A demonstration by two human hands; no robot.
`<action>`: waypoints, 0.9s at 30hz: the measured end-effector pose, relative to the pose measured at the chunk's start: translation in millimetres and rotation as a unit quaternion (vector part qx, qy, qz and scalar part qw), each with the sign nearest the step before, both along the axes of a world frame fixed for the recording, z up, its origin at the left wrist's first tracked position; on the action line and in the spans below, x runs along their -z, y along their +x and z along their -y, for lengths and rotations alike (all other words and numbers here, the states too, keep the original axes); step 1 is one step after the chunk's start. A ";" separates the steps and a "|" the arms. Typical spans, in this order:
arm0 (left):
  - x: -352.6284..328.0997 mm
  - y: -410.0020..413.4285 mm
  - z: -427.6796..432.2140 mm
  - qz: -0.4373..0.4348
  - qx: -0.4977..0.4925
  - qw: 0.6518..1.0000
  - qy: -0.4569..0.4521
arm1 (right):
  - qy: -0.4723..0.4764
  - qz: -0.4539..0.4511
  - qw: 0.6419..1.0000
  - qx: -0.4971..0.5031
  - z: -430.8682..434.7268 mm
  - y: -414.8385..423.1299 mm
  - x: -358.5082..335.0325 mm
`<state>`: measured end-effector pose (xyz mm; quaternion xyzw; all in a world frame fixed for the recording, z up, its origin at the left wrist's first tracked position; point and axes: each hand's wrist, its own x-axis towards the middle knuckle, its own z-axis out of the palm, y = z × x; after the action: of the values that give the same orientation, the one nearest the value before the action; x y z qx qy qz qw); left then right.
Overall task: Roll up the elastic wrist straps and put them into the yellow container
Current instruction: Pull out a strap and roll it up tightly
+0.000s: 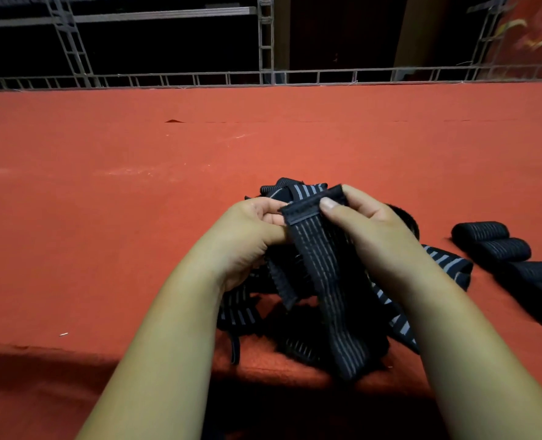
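A black elastic wrist strap (323, 281) with thin grey stripes hangs from both my hands above the red table. My right hand (358, 220) pinches its stitched top edge between thumb and fingers. My left hand (250, 227) grips the same end at its left corner. Under my hands lies a loose heap of more striped straps (298, 331), one end trailing right (450, 265). Several rolled-up straps (514, 262) lie in a row at the right. No yellow container is in view.
The red cloth-covered table (136, 217) stretches wide to the left and far side. A metal lattice rail (263, 78) runs along its far edge, with dark space behind. The table's near edge (73, 354) drops into shadow.
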<state>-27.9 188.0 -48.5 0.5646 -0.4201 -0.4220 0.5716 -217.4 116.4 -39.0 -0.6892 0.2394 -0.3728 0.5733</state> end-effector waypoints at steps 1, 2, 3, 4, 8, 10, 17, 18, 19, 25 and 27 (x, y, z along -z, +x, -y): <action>-1.0 0.3 -0.6 -0.005 -0.007 1.000 0.002 | -0.008 -0.017 1.000 0.000 0.4 1.2 2.3; -1.6 1.1 -0.9 -0.015 -0.016 1.000 0.004 | -0.011 -0.029 1.000 -0.001 1.1 2.1 4.9; -2.2 2.1 -1.6 -0.027 -0.024 0.999 0.005 | -0.009 -0.036 0.999 -0.002 1.8 2.6 7.0; -1.6 3.2 -1.4 -0.035 -0.028 0.999 0.004 | -0.003 -0.038 0.999 -0.003 1.9 3.2 8.6; -4.8 4.0 -4.4 -0.049 -0.018 0.999 0.001 | -0.009 -0.042 0.999 0.025 5.5 4.3 12.8; -5.2 7.8 -6.4 -0.027 0.009 1.000 0.013 | -0.014 -0.038 0.998 0.055 8.8 3.8 14.0; 4.3 21.8 -10.8 0.037 0.057 0.996 0.053 | -0.002 0.017 0.987 0.161 21.4 1.9 20.2; 4.5 21.3 -10.2 0.031 0.032 0.998 0.042 | 0.012 0.035 0.985 0.168 21.6 2.5 19.9; 3.4 20.3 -9.9 0.030 0.004 0.999 0.032 | 0.022 0.049 0.984 0.169 21.2 1.8 19.2; -4.7 11.1 -10.3 0.022 -0.050 0.998 -0.024 | 0.001 0.064 0.997 0.035 19.6 -5.2 16.0; -8.3 7.6 -10.6 0.051 -0.060 0.996 -0.039 | -0.015 0.051 0.999 0.006 18.6 -6.4 14.0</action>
<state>-20.3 198.6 -40.1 0.5870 -0.4297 -0.3410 0.5954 -223.9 97.7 -53.0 -0.6765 0.2082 -0.4141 0.5723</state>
